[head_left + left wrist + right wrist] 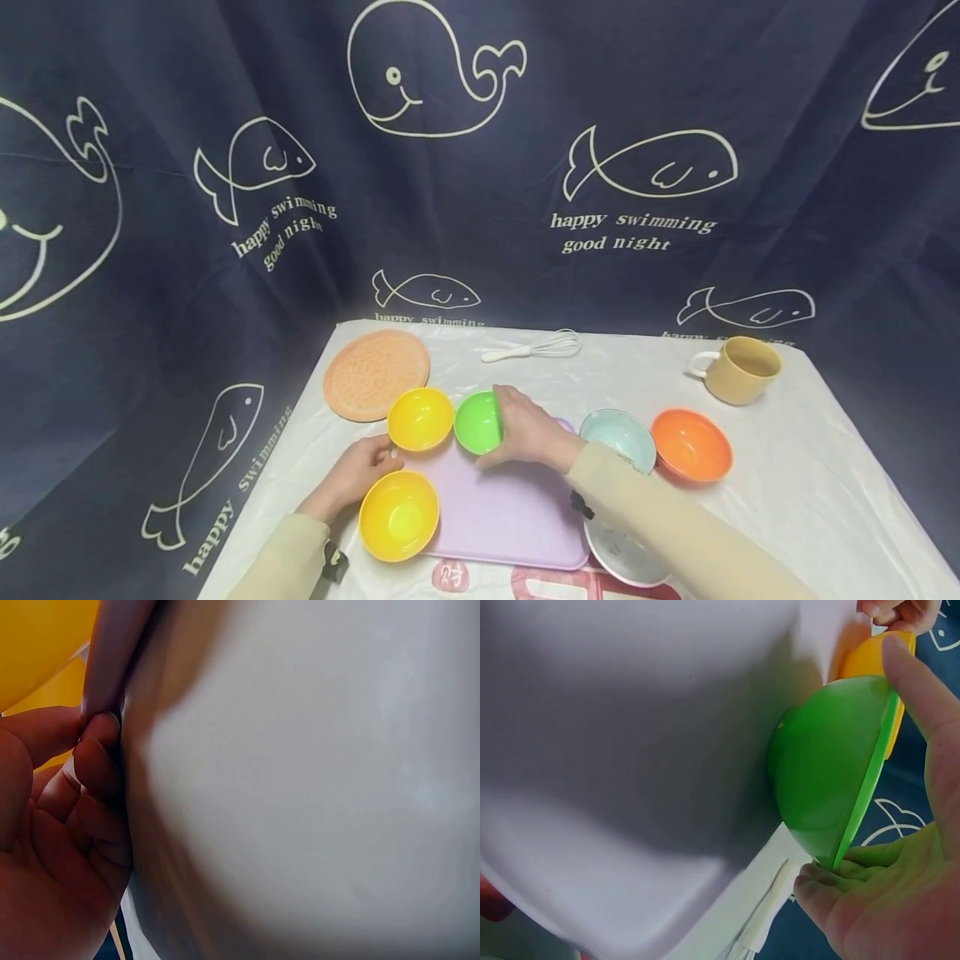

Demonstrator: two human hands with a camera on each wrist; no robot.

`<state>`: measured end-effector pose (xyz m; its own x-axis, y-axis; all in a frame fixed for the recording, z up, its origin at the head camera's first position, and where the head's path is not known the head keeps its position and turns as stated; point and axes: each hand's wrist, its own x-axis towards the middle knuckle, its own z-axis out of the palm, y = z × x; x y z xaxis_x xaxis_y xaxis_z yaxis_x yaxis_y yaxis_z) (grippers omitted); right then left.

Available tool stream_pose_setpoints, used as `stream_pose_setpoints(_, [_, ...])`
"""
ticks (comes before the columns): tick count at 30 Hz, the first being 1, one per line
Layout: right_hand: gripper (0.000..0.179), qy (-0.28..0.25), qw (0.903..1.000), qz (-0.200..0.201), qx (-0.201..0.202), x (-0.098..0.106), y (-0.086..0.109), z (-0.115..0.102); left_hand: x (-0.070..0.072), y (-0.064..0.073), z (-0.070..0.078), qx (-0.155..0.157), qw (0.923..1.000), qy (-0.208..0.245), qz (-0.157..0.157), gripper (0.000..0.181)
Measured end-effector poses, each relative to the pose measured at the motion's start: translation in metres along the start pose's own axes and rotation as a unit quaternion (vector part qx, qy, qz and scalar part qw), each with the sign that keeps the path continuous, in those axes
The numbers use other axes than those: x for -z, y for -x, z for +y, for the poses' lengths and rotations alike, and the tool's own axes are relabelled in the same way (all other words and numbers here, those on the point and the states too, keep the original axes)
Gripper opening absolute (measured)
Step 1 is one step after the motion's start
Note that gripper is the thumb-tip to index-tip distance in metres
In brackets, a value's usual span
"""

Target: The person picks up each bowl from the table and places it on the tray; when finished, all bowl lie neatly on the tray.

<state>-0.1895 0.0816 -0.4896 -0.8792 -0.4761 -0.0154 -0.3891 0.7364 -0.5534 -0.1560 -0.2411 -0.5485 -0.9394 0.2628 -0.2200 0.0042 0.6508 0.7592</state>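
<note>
Between the thumb and fingers of the right grip, which hold its rim from opposite sides, the green bowl appears to sit on the far part of the purple tray, just beside the far yellow bowl to that grip's left. The left grip pinches the tray's edge, the near yellow bowl just nearer than it. The step looks like positioning the green bowl; the next move probably calls for keeping it level and clear of its neighbour.
</note>
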Motion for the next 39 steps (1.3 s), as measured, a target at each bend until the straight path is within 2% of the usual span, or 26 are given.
stream_pose_setpoints(5, [0.136, -0.005, 0.9994, -0.01, -0.031, 0.016, 0.01, -0.002, -0.001, 0.0, 0.0, 0.006, 1.0, 0.001, -0.003, 0.045])
stream_pose_setpoints(10, [0.134, -0.007, 0.9991, 0.019, -0.038, 0.046, 0.034, 0.009, -0.001, -0.001, -0.001, 0.013, 0.9999, 0.004, 0.003, 0.045])
stream_pose_setpoints(16, [0.132, 0.015, 0.9962, 0.071, -0.048, 0.085, 0.075, 0.051, -0.001, 0.0, -0.001, 0.015, 0.9998, 0.004, 0.01, 0.044])
stream_pose_setpoints(20, [0.129, 0.027, 0.9913, 0.1, -0.082, 0.106, 0.108, 0.085, -0.002, 0.001, 0.0, 0.009, 0.9999, 0.007, 0.008, 0.047])
stream_pose_setpoints(23, [0.132, 0.038, 0.9864, 0.1, -0.125, 0.117, 0.133, 0.11, -0.003, 0.001, 0.001, 0.009, 0.9999, 0.009, 0.008, 0.047])
stream_pose_setpoints(27, [0.137, 0.047, 0.9811, 0.097, -0.16, 0.121, 0.16, 0.139, -0.003, 0.0, 0.001, 0.012, 0.9999, 0.006, 0.009, 0.047])
stream_pose_setpoints(31, [0.136, 0.043, 0.9805, 0.106, -0.16, 0.116, 0.18, 0.16, -0.004, 0.0, -0.001, 0.009, 0.9999, 0.0, 0.011, 0.045])
stream_pose_setpoints(39, [0.129, 0.019, 0.9814, 0.127, -0.143, 0.097, 0.191, 0.177, -0.004, 0.001, -0.004, 0.001, 1.0, -0.003, 0.009, 0.045])
